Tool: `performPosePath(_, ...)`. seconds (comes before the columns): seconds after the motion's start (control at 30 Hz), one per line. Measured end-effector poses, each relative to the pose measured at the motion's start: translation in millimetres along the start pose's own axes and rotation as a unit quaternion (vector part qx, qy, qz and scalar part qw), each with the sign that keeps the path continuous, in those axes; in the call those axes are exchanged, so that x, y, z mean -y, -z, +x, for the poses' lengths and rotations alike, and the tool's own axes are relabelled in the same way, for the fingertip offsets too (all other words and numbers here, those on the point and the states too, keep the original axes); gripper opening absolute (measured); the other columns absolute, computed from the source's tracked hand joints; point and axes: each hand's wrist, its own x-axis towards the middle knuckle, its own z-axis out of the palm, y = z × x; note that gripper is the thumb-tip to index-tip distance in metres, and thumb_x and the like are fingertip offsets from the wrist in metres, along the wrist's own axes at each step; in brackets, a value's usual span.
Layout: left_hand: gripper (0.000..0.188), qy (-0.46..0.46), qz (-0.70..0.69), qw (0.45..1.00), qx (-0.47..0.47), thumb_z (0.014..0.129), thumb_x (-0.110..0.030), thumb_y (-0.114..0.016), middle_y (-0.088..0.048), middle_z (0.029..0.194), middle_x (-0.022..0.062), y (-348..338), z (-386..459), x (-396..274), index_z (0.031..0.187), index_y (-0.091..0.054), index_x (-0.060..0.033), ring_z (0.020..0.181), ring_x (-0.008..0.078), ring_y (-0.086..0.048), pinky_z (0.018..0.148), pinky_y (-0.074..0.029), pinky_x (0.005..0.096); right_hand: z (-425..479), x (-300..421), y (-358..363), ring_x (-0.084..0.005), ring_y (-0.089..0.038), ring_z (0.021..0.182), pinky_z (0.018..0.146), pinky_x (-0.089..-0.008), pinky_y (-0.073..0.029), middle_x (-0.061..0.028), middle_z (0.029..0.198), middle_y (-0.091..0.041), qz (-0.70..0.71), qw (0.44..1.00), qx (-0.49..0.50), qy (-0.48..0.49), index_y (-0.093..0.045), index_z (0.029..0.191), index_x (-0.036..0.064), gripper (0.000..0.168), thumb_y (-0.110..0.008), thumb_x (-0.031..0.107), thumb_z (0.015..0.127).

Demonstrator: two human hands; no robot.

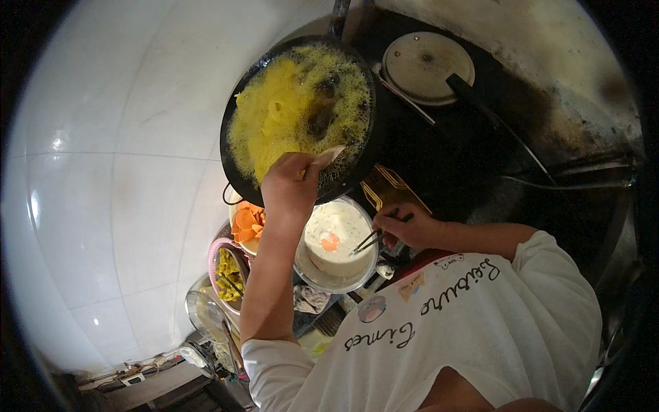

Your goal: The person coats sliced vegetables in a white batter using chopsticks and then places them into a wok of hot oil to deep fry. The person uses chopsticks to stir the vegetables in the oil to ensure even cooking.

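Note:
My left hand (291, 180) is over the near edge of a dark wok (377, 123), with a thin pale piece (332, 153) at its fingertips; batter may coat it. Yellow foam and bubbling oil (288, 103) fill much of the wok, and a few yellow pieces show in the foam. A pair of dark chopsticks (368, 242) is in my right hand (406, 225), their tips dipping into pale batter. That batter (324, 221) is in a round metal bowl (334, 282) just below the wok, and an orange slice (330, 241) lies in it.
Orange slices (248, 222) fill a container left of the bowl. Yellow fried pieces (228, 273) lie in a pink-rimmed basket (215, 248). Beyond the wok are a round pale lid (427, 67) and a black-handled utensil (479, 100). A white tiled wall (128, 154) borders the left.

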Motion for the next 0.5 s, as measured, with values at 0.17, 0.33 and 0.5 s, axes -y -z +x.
performPosePath(0.17, 0.017, -0.035, 0.056, 0.998, -0.001, 0.071, -0.004, -0.062, -0.061, 0.085, 0.0129, 11.3, -13.7, 5.4, 0.088, -0.064, -0.0021, 0.078, 0.0271, -0.060, 0.065, -0.049, 0.0333, 1.3, -8.4, -3.2, -0.0083, -0.056, 0.058, 0.052, -0.0222, -0.048, -0.0026, 0.070, -0.058, -0.021, 1.000, 0.003, 0.010, -0.059, 0.087, 0.003, 0.019, -0.051, 0.019, 0.090)
performPosePath(0.33, 0.024, 0.107, -0.033, 0.983, -0.146, 0.073, 0.001, -0.062, -0.058, 0.079, 0.0060, 47.1, -62.4, 19.2, 0.097, -0.062, 0.0000, 0.069, 0.0122, -0.054, 0.060, -0.044, 0.0222, 3.2, -19.1, -5.9, -0.0078, -0.055, 0.061, 0.054, -0.0225, -0.047, -0.0033, 0.072, -0.057, -0.037, 0.999, -0.028, 0.019, -0.059, 0.092, 0.004, 0.017, -0.051, 0.019, 0.090)
performPosePath(0.5, 0.020, 0.300, -0.145, 0.915, -0.228, 0.078, -0.003, -0.063, -0.056, 0.071, -0.0022, 11.3, -137.1, 70.0, 0.097, -0.061, 0.0024, 0.059, 0.0062, -0.048, 0.057, -0.041, 0.0198, 7.8, -28.5, -5.4, -0.0091, -0.055, 0.065, 0.056, -0.0245, -0.047, -0.0044, 0.074, -0.058, -0.094, 0.994, 0.003, 0.049, -0.059, 0.098, 0.004, 0.020, -0.050, 0.020, 0.090)
